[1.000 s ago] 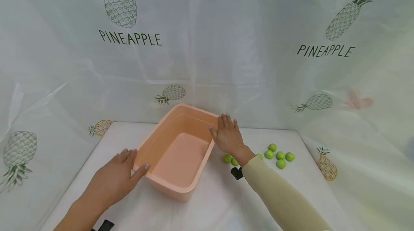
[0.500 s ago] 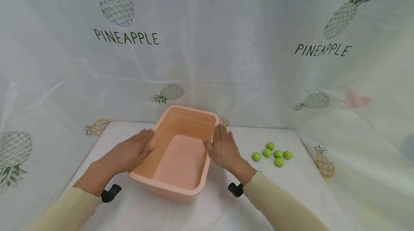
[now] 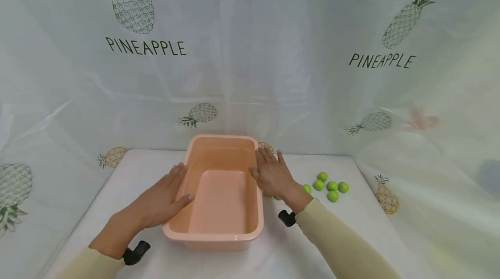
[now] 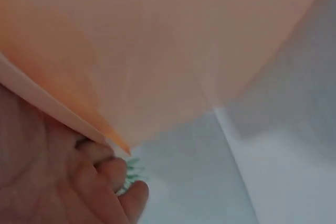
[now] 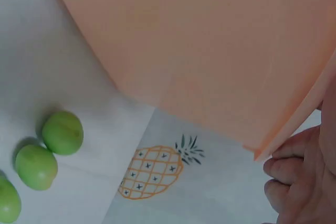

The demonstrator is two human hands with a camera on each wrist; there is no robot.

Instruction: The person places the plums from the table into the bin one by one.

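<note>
A peach-coloured plastic basin sits in the middle of the white table, its bare inner floor visible. My left hand rests along the left rim, fingers straight and thumb reaching over the inside. On the opposite side, my right hand lies with outstretched fingers against the right rim, its thumb over the edge. The left wrist view has the basin wall close up, with the rim against the palm and fingers. In the right wrist view, the fingers touch the rim near a basin corner.
Several small green round fruits lie on the table right of the basin, some partly behind my right forearm. A plastic sheet printed with pineapples hangs behind and at the sides. Each wrist carries a black strap-like device.
The basin has turned from a slant to nearly square with the table, its near end swinging right. My left hand has shifted along the left rim; both hands stay against the sides.
</note>
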